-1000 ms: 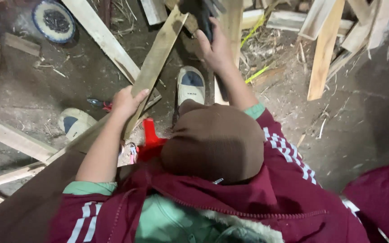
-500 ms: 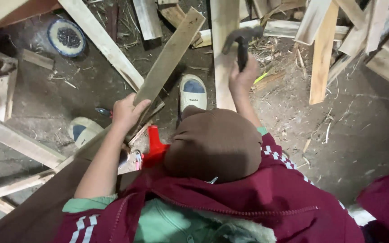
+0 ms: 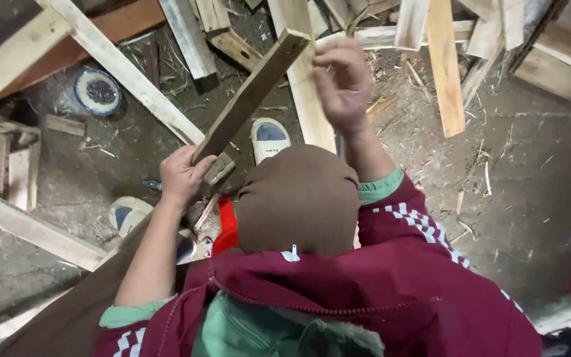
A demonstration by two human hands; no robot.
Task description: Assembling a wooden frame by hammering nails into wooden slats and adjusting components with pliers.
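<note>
Seen from above, the left hand (image 3: 181, 175) is closed around the lower end of one dark wooden slat (image 3: 252, 96), which slants up and away to a squared top end near the right hand (image 3: 343, 82). A short wooden block (image 3: 219, 169) sits against the slat just beside the left fingers. The right hand is raised above the slat's top end with its fingers curled; part of a dark handle (image 3: 340, 147) shows below the wrist, though whether the hand grips it cannot be told. Two light shoes show on the dirt floor (image 3: 536, 178): one (image 3: 269, 139) just beyond the slat, the other (image 3: 129, 213) under the left forearm. One round blue-rimmed dish (image 3: 97, 91) lies well apart at the upper left. One long pale board (image 3: 123, 69) runs diagonally between dish and slat, and at least five more pale planks (image 3: 445, 66) lie scattered along the top.
</note>
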